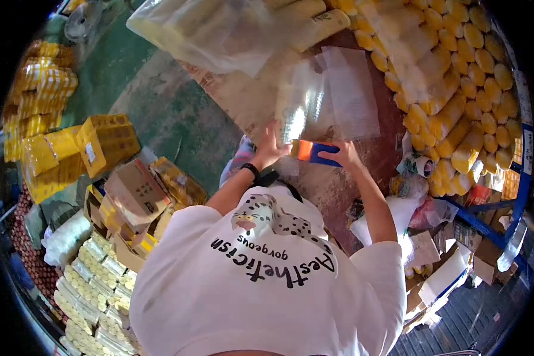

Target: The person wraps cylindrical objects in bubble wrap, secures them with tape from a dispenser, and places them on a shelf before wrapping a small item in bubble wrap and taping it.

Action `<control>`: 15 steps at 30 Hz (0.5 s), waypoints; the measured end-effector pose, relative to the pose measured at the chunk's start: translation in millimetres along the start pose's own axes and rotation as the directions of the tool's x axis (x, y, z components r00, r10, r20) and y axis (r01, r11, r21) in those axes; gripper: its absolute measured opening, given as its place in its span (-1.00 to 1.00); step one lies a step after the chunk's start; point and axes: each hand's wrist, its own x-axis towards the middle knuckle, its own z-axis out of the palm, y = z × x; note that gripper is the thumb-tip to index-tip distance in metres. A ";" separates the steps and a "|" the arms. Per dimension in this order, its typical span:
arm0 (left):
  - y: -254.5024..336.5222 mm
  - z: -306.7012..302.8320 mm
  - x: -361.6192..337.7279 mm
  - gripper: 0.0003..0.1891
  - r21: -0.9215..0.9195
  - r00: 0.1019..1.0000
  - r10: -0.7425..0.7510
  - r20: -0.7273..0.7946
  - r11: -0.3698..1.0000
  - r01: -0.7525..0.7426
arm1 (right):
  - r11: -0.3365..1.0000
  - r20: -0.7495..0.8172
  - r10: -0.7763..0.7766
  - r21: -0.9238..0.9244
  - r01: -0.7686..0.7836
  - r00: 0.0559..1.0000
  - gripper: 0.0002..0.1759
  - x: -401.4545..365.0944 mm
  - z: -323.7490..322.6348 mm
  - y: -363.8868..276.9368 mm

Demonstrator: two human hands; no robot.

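Observation:
My right hand [351,159] grips the blue end of an orange-and-blue box-like thing [305,151], thumb on its near side and fingers along its far side. What it is exactly, I cannot make out. My left hand [269,151], with a dark band at its wrist, is at the other end. Its thumb reaches to the yellowish tip, while its fingers are spread upward. Blurred, shiny clear plastic [296,113] lies just beyond the thing, between the hands and the brown board. To its right rests a flat translucent sheet [351,89] that looks like bubble wrap.
Large clear plastic bags [202,29] lie at the far side. Stacked yellow rolls [457,113] rise on the right beside a blue rack [521,190]. Cardboard boxes [137,193] and yellow taped packages [108,142] stand on the left, with pale wrapped bundles [98,279] nearer.

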 end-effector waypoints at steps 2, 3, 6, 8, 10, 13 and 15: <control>-9.0 4.7 1.1 -0.03 0.001 0.998 0.043 -0.039 0.999 -0.043 | 0.998 -0.012 0.063 0.000 -0.063 0.998 -0.37 -15.6 -15.0 -6.1; -13.8 7.2 5.0 -0.03 -0.076 0.999 0.016 -0.039 0.997 -0.019 | 0.996 -0.017 0.092 -0.003 -0.092 0.996 -0.37 -17.7 -23.3 -2.8; -18.1 13.8 -0.1 -0.04 -0.155 0.999 -0.028 -0.047 0.988 0.021 | 0.962 0.034 0.177 -0.217 -0.165 0.984 -0.33 0.6 -16.8 27.4; -13.7 8.6 0.6 -0.04 -0.167 1.000 0.002 -0.025 0.986 -0.006 | 0.936 0.072 0.289 -0.231 -0.265 0.955 -0.27 5.0 -7.1 2.7; -3.1 -3.6 1.6 -0.06 -0.074 0.997 0.068 -0.033 0.995 -0.070 | 0.857 -0.017 0.235 -0.468 -0.216 0.972 -0.22 10.1 8.2 -28.3; 10.5 -14.4 -3.2 -0.11 0.031 0.999 -0.002 -0.043 1.000 0.003 | 0.802 -0.046 0.212 -0.563 -0.200 0.976 -0.18 11.7 11.9 -52.7; 22.2 -28.0 -6.7 -0.15 0.118 0.998 0.056 -0.029 0.992 -0.052 | 0.797 -0.028 0.243 -0.564 -0.216 0.970 -0.23 10.0 14.6 -68.1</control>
